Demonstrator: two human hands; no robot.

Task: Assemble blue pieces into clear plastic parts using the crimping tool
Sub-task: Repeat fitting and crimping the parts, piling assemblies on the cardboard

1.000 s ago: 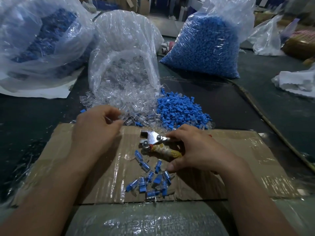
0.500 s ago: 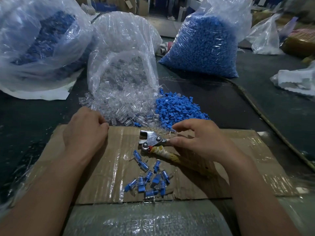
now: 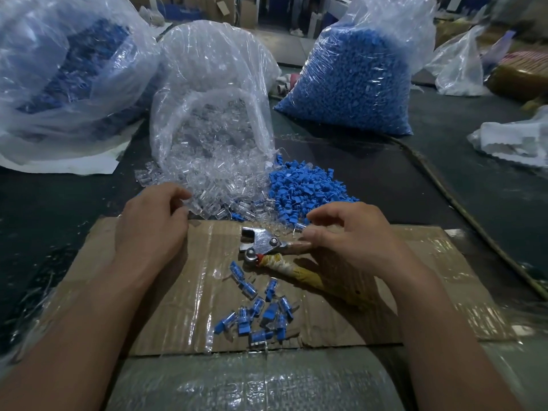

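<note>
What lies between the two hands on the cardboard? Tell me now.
In the head view, the metal head of the crimping tool lies there on the cardboard, nearer the right hand than the left hand.

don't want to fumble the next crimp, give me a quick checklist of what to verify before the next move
1. Crimping tool within reach on the cardboard: ok.
2. Tool gripped: not ok, it lies flat with no fingers wrapped round it; the right hand is over its handles.
3. Left hand holding a clear part: cannot tell, its curled fingers hide it.
4. Right hand holding a blue piece: cannot tell, the fingertips are blurred.
5. Supply of loose blue pieces and clear parts: ok.
</note>
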